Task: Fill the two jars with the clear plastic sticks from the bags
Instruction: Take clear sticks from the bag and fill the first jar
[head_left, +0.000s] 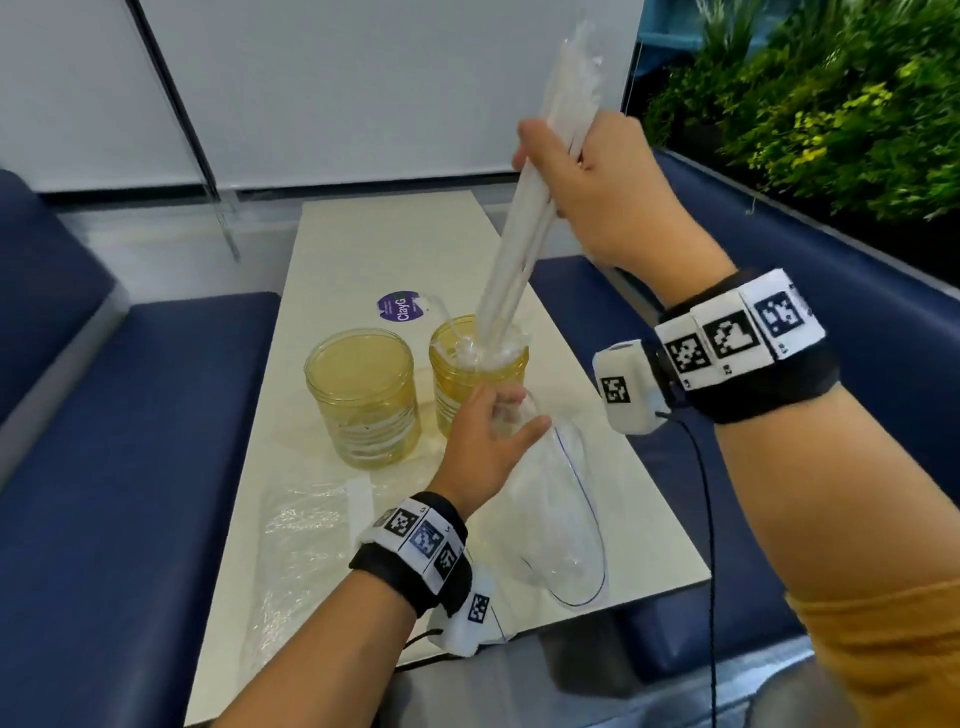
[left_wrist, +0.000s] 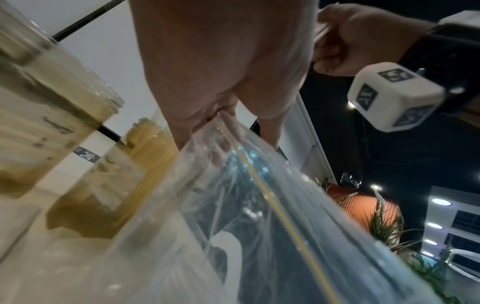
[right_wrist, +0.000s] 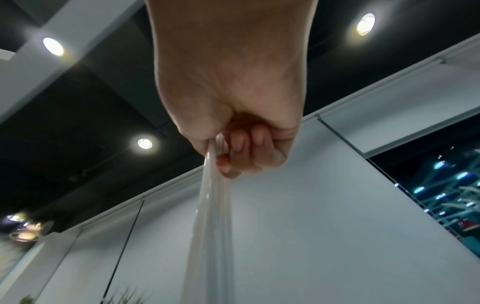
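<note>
Above the right-hand jar (head_left: 478, 374) on a pale worktop (head_left: 363, 249), a person's right hand (head_left: 597, 192) is raised high, wrist cocked, its grip wrapped tight around a bundle of clear plastic sticks (head_left: 524, 228). The bundle slants down and to the left, its lower ends inside the mouth of that amber jar, its upper ends fanning above the fist. The right wrist view shows the fingers (right_wrist: 246, 148) curled in against the palm with the sticks (right_wrist: 213, 216) pressed between them.

Nearer, the left hand (head_left: 483, 441) reaches forward, forearm low over the worktop, and pinches the mouth of a clear plastic bag (head_left: 561, 514) just beside the jar's near side. The bag trails back toward the near edge, a thin dark line running round its rim. From the left wrist, the fingertips (left_wrist: 223, 131) close on the bag's film (left_wrist: 259, 226).

A second amber jar (head_left: 363, 395) stands just left of the first, with no sticks showing in it. Another clear bag (head_left: 306, 551) lies crumpled at the near left of the worktop. A round purple sticker (head_left: 400, 306) sits on the surface beyond the jars. Dark blue bench seats (head_left: 130, 441) flank both sides, and green foliage (head_left: 831, 104) fills the far right.
</note>
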